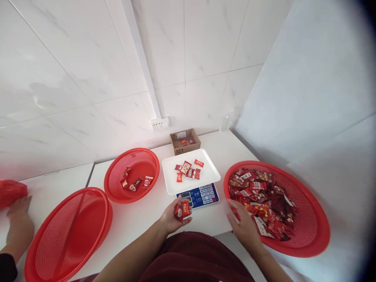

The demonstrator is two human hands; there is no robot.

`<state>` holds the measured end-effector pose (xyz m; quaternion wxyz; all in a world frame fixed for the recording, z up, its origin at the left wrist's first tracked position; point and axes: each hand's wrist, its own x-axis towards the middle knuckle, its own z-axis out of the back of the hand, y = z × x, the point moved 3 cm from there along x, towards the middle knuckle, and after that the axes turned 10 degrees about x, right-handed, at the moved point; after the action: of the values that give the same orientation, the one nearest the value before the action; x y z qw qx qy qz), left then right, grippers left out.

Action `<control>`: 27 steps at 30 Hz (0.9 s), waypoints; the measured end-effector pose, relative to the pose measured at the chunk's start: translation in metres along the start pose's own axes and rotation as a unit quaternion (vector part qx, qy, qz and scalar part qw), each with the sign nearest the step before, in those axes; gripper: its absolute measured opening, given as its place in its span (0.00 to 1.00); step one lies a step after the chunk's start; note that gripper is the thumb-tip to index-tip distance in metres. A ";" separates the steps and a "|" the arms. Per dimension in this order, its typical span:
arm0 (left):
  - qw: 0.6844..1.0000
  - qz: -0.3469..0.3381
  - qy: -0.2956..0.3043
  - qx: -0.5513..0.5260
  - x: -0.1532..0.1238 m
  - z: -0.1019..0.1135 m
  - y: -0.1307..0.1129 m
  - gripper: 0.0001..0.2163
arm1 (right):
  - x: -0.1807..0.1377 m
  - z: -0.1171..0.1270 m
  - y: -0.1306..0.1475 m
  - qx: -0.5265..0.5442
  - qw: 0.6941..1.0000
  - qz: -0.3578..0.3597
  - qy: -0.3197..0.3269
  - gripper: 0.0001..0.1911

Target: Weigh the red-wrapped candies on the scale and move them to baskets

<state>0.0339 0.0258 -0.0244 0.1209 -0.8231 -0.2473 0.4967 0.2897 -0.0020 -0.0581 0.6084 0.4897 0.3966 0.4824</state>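
Observation:
My left hand is closed around a few red candy packets, held just in front of the scale's blue keypad. My right hand reaches into the near edge of the big red basket on the right, fingers among its heap of red wrapped sweets; whether it grips any is hidden. The scale's white tray carries several red packets.
A smaller red basket with a few sweets stands left of the scale. Stacked red baskets sit at the near left. A cardboard box stands by the wall. Another person's hand rests at the far left beside a red bag.

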 end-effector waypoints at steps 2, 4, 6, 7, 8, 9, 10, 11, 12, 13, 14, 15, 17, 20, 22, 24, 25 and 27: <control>0.999 -0.020 0.013 0.041 0.006 -0.025 -0.002 0.16 | -0.005 -0.036 0.020 0.192 0.969 -0.143 0.057 0.25; 0.987 -0.069 0.005 0.142 0.010 -0.050 -0.003 0.18 | -0.009 -0.067 0.037 0.382 0.873 -0.278 0.119 0.23; 0.940 -0.158 -0.018 0.303 0.011 -0.072 -0.005 0.18 | -0.009 -0.084 0.050 0.492 0.784 -0.343 0.160 0.21; 0.898 -0.209 -0.029 0.385 0.009 -0.081 -0.007 0.17 | -0.007 -0.087 0.053 0.523 0.754 -0.358 0.170 0.20; 0.852 -0.258 -0.035 0.455 0.006 -0.088 -0.007 0.17 | -0.005 -0.086 0.054 0.542 0.738 -0.364 0.171 0.18; 0.807 -0.300 -0.034 0.507 0.002 -0.093 -0.007 0.17 | -0.004 -0.084 0.053 0.553 0.730 -0.365 0.168 0.17; 0.771 -0.332 -0.024 0.543 -0.002 -0.096 -0.006 0.18 | -0.003 -0.082 0.051 0.559 0.726 -0.365 0.165 0.15; 0.747 -0.350 -0.013 0.566 -0.006 -0.097 -0.006 0.21 | -0.002 -0.079 0.048 0.561 0.725 -0.364 0.161 0.14; 0.731 -0.357 -0.001 0.581 -0.008 -0.096 -0.005 0.23 | -0.003 -0.077 0.046 0.562 0.726 -0.363 0.158 0.14; 0.722 -0.357 0.008 0.593 -0.010 -0.093 -0.005 0.24 | -0.003 -0.075 0.044 0.563 0.727 -0.361 0.153 0.14; 0.714 -0.357 0.009 0.602 -0.012 -0.088 -0.006 0.24 | -0.004 -0.072 0.042 0.563 0.730 -0.358 0.146 0.14; 0.708 -0.360 -0.002 0.608 -0.012 -0.082 -0.009 0.24 | -0.004 -0.070 0.041 0.561 0.736 -0.352 0.140 0.14; 0.691 -0.372 -0.051 0.618 -0.012 -0.061 -0.021 0.23 | -0.003 -0.060 0.040 0.546 0.759 -0.332 0.128 0.15; 0.638 -0.369 -0.208 0.643 -0.017 -0.008 -0.054 0.24 | 0.007 -0.027 0.029 0.475 0.827 -0.286 0.089 0.17; 0.578 -0.329 -0.355 0.657 -0.029 0.042 -0.081 0.25 | 0.017 0.007 0.013 0.385 0.891 -0.239 0.024 0.20; 0.533 -0.258 -0.500 0.632 -0.050 0.097 -0.104 0.27 | 0.028 0.043 -0.007 0.225 0.958 -0.170 -0.047 0.22; 0.515 -0.222 -0.547 0.621 -0.061 0.123 -0.112 0.29 | 0.032 0.058 -0.016 0.108 0.983 -0.126 -0.082 0.22; 0.495 -0.154 -0.611 0.599 -0.080 0.170 -0.119 0.34 | 0.036 0.076 -0.029 -0.153 0.982 0.005 -0.112 0.21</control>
<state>-0.1803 0.0764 0.0074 0.4780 0.0066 -0.0259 0.8779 0.3759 0.0154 -0.0715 0.7146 0.4436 0.2447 0.4823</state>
